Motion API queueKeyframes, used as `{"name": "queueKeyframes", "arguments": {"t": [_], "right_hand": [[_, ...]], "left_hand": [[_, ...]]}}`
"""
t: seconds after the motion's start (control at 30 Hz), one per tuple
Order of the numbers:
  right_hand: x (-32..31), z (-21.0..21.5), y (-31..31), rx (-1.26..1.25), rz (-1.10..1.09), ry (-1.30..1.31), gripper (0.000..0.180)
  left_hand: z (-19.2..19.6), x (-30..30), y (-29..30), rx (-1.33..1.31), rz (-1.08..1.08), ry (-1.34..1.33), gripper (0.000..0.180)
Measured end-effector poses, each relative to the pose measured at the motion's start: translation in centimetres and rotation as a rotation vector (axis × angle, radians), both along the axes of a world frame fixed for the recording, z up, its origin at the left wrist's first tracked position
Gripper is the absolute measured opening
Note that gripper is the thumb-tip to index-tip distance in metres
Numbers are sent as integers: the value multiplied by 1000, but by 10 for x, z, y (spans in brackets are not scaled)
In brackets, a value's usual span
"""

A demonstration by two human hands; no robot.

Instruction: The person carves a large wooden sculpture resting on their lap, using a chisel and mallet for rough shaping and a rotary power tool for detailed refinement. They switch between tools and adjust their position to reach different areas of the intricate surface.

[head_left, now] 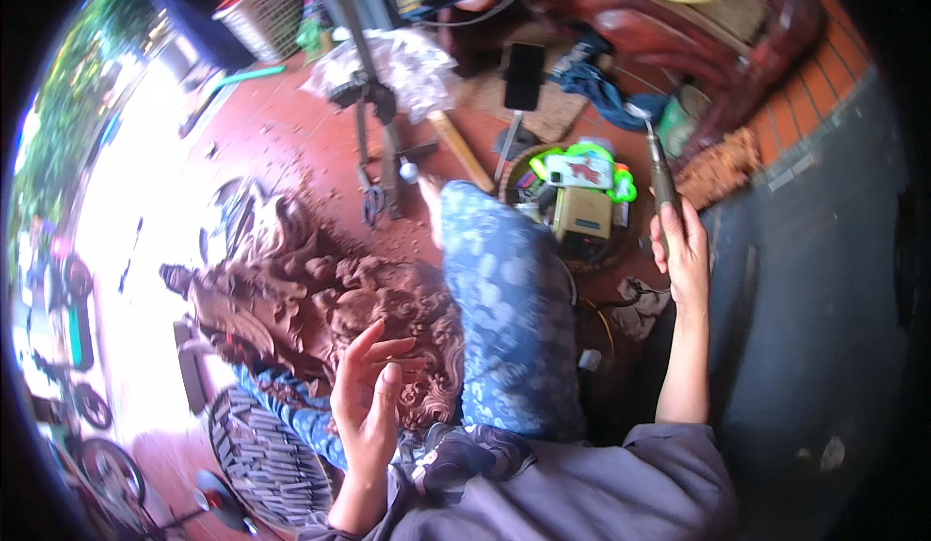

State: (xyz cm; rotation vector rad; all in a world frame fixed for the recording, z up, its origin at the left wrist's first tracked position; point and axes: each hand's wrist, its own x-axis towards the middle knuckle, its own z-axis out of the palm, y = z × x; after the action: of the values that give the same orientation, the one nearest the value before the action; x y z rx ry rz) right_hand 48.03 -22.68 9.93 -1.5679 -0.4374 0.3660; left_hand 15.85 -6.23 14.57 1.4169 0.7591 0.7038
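A large brown carved wooden sculpture (330, 308), cut with deep swirling relief, lies to the left of and against my blue-patterned leg. Over its near right part hovers my left hand (369, 386), empty, with fingers apart and slightly bent. Out to the right, away from the carving, my right hand (682, 245) is wrapped round a carving tool (662, 177) with a slim dark handle. The tool points upward, and its thin metal shaft ends in a bright tip whose shape I cannot make out.
A round basket (511, 177) beyond my knee holds a phone, a tan box and bright green items. Another phone (524, 76) stands on a stick. Nearby are a metal stand (364, 85), a wooden-handled tool (461, 150) and a reddish wooden bench (718, 66). Bundled strips (267, 454) lie lower left.
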Motion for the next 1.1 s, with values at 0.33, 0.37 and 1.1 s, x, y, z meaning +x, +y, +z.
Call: {"name": "queueKeyframes", "arguments": {"t": [0.33,0.37,1.1], "right_hand": [[55,-238,179,-191,235,-135,30],[64,-264,192,-298,243,-196,35],[107,-317,240,-746,16,-600,30]], "left_hand": [[-38,-9,15,-126,140,130,36],[-41,-7,16,-135,140,149,36],[-64,19,31,-124,121,300,32]]}}
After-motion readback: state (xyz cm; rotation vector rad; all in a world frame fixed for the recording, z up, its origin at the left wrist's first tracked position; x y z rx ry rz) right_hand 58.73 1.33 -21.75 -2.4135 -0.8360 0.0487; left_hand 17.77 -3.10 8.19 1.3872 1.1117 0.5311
